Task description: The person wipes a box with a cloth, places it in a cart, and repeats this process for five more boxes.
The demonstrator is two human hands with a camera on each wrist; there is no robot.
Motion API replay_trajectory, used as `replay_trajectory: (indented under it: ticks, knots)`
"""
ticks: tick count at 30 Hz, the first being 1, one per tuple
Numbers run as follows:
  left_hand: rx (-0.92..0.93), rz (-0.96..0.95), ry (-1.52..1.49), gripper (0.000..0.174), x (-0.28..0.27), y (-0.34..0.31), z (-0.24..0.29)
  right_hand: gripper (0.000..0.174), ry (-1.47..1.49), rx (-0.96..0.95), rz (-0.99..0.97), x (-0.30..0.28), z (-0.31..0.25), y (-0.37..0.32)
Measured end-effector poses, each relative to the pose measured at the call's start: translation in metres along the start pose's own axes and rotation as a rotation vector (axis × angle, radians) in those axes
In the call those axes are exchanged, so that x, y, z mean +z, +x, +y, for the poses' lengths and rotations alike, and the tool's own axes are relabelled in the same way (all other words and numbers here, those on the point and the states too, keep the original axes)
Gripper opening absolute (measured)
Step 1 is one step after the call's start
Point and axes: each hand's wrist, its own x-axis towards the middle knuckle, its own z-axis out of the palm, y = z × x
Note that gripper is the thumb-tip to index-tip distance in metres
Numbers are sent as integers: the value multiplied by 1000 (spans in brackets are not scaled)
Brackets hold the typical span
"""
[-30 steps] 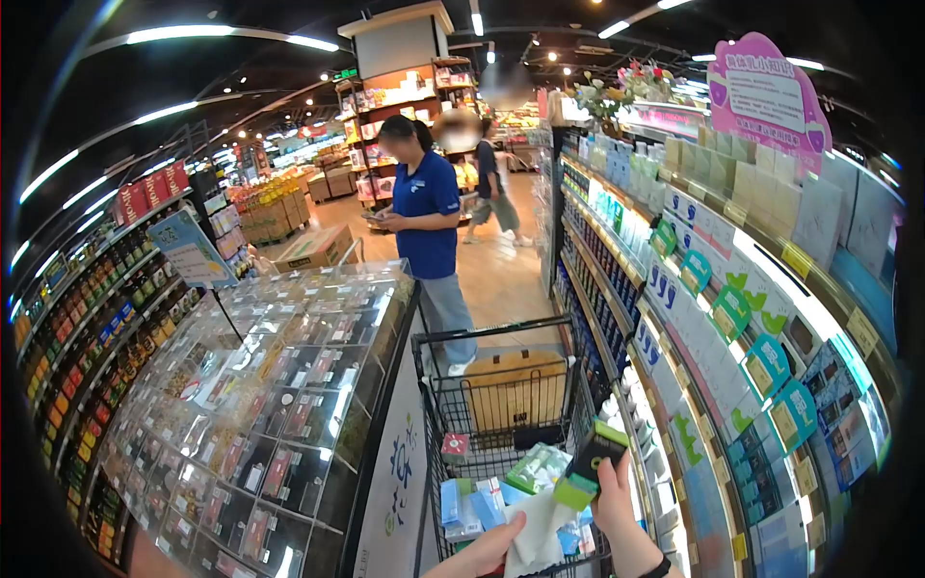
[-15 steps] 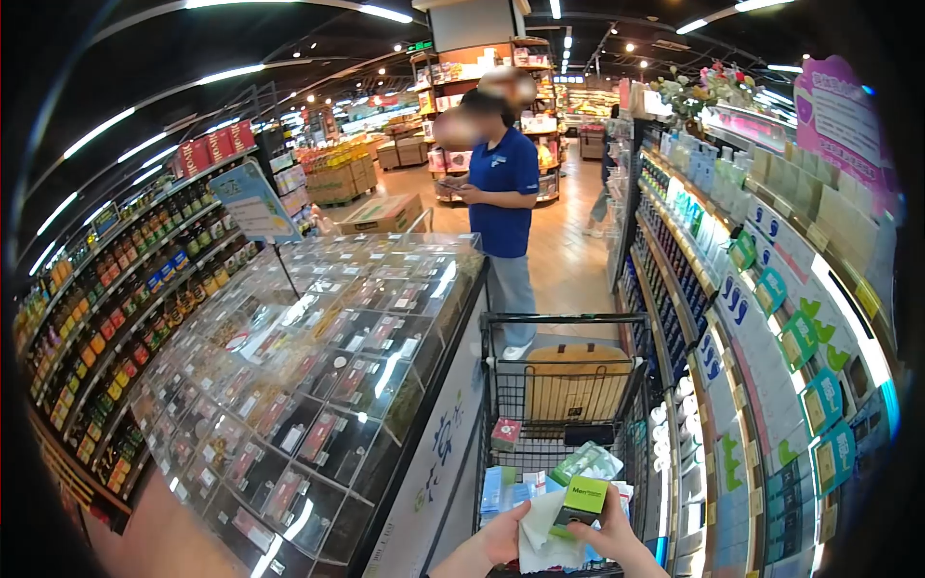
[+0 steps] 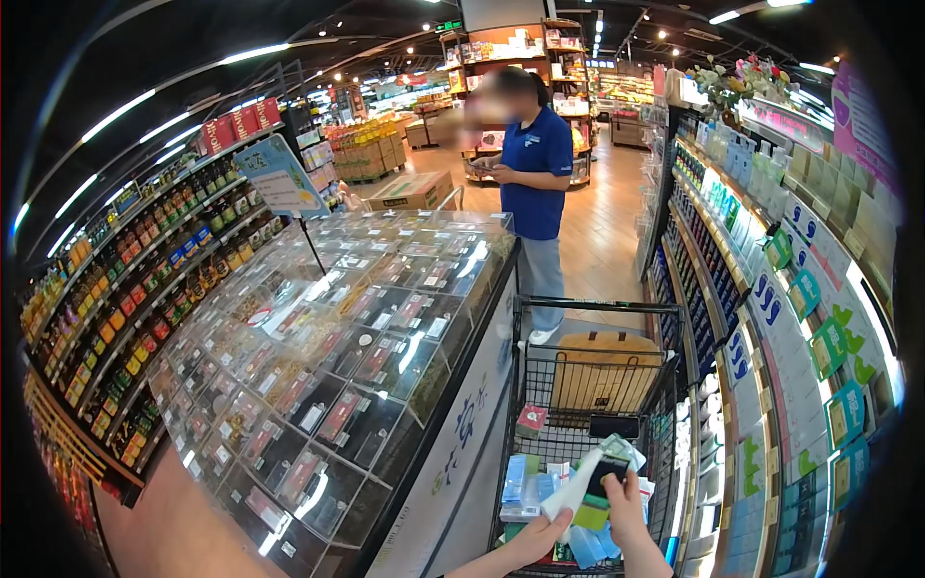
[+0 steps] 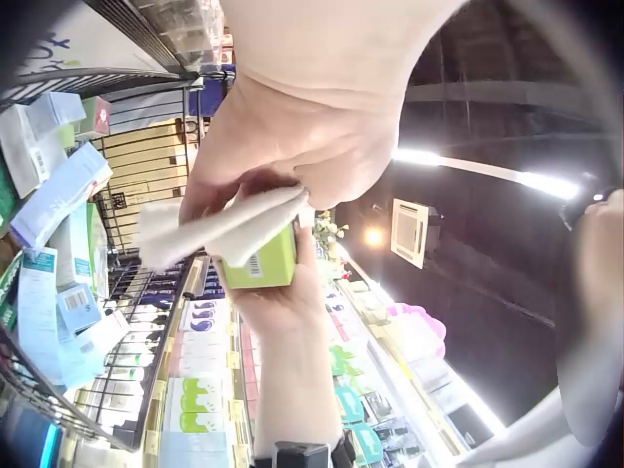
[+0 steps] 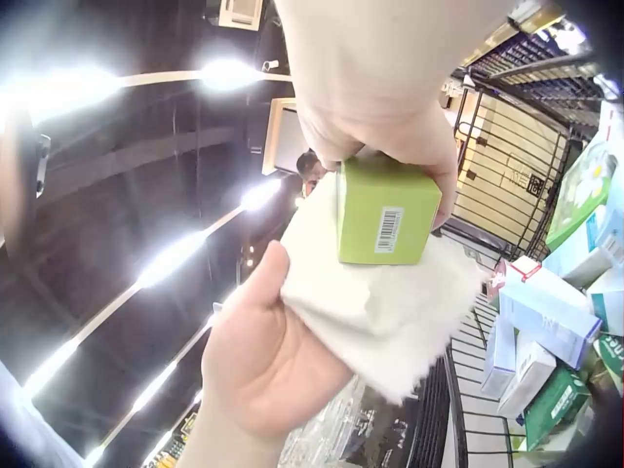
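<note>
My right hand [image 3: 628, 515] gripped a small green-and-black cardboard box [image 5: 387, 219] above the black wire shopping cart [image 3: 602, 306]; my left hand [image 3: 540, 541], close by, pinched a soft white cloth [image 5: 375, 307]. Risk noted: with fingertips alone apparently bearing the box, a snagged cloth could have dislodged it.

At ten o'clock from you, red boxes [image 3: 239, 125] atop the shelf show "olivoil". The barcode digits on your green box [image 5: 385, 219] and small lines on the blue sign [image 3: 281, 178] are unreadable.
</note>
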Motion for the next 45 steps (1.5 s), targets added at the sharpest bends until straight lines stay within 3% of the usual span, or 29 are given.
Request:
replay_trajectory:
  ticks: [1, 3, 4, 5, 6, 7, 8, 9, 11, 12, 14, 15, 17, 18, 22, 23, 25, 27, 29, 30, 31, 32, 35, 37, 39, 40, 42, 43, 45]
  knots:
    - [-4, 3, -5, 58, -3, -3, -1, 46, 14, -5, 23, -4, -3, 3]
    - [-304, -59, -65, 56, -8, -6, -2, 43, 167, 11, -24, -12, -3, 10]
    - [-305, -57, -65, 56, -10, -2, -7, 40, 258, 101, -29, -10, -14, 6]
    - [-324, -3, -358, 56, -14, 4, -16, 40, 259, 102, -29, -5, -12, 4]
    - [-344, 51, -651, 56, -16, 6, -22, 40, 228, 107, -111, 0, -8, 1]
    - [-348, 49, -651, 56, -14, 3, -7, 40, 194, 109, -192, 0, -5, -1]
    - [-335, 24, -765, 55, -13, 2, 10, 48, -27, 60, -238, -2, 11, 3]
    - [-322, -2, -880, 55, -11, 2, 22, 53, -199, 158, -260, 12, -10, -8]
    - [-275, 11, -828, 54, -16, 7, 17, 54, -535, -193, -222, 0, 23, 5]
    - [-269, -15, -840, 54, -22, 8, 13, 54, -536, -196, -218, 2, 13, 3]
    - [-238, -19, -847, 54, -24, 10, 10, 62, -415, 10, -293, 10, -15, -9]
    - [-253, -31, -843, 54, -22, 11, 10, 62, -412, 15, -275, 11, -12, -13]
    - [-256, 1, -802, 54, -18, 14, 10, 76, -617, -245, -191, 10, -7, -18]
    - [-254, 14, -794, 54, -16, 16, 12, 85, -552, -204, -209, 8, -4, -15]
    - [-127, 96, -806, 55, -18, 26, 28, 81, -635, -74, -410, -1, -22, -24]
    - [-2, 10, -803, 55, -24, 31, 19, 81, -574, -45, -448, -3, -20, -26]
    - [52, 80, -727, 52, -11, 35, 23, 77, -545, -222, -375, -10, 5, -21]
    - [39, 39, -608, 56, 3, 34, 22, 73, -180, -77, -259, -11, 10, -20]
    - [1, 58, -200, 60, 4, 40, -19, 66, 17, 38, -96, -18, 6, -16]
    - [-112, 105, 8, 62, 29, 18, 22, 56, 284, -22, -7, -26, 25, -2]
    - [40, -11, 130, 61, 31, 14, 19, 47, 400, 67, 69, -29, 3, -10]
    - [41, -114, 156, 61, 33, 11, 23, 38, 513, 135, 138, -35, -23, -10]
    - [-27, -283, 222, 59, 26, 7, 23, 33, 667, 57, 37, -68, -28, -6]
    - [-79, -332, 263, 58, 19, 14, 15, 38, 595, -26, 4, -75, -29, -10]
    - [-265, -137, -187, 56, 12, 22, 4, 50, 623, -27, 18, -75, -31, -18]
    - [-291, -142, -299, 55, 7, 25, 6, 57, 557, -5, 28, -74, -29, -21]
    - [-190, -87, -479, 55, 5, 31, 9, 78, 462, 90, 7, -65, -32, -30]
    - [-82, -26, -662, 55, 5, 34, 11, 80, 441, 131, -30, -59, -21, -30]
    - [-16, -66, -713, 54, 7, 36, 18, 64, 208, 127, -96, -42, -6, -33]
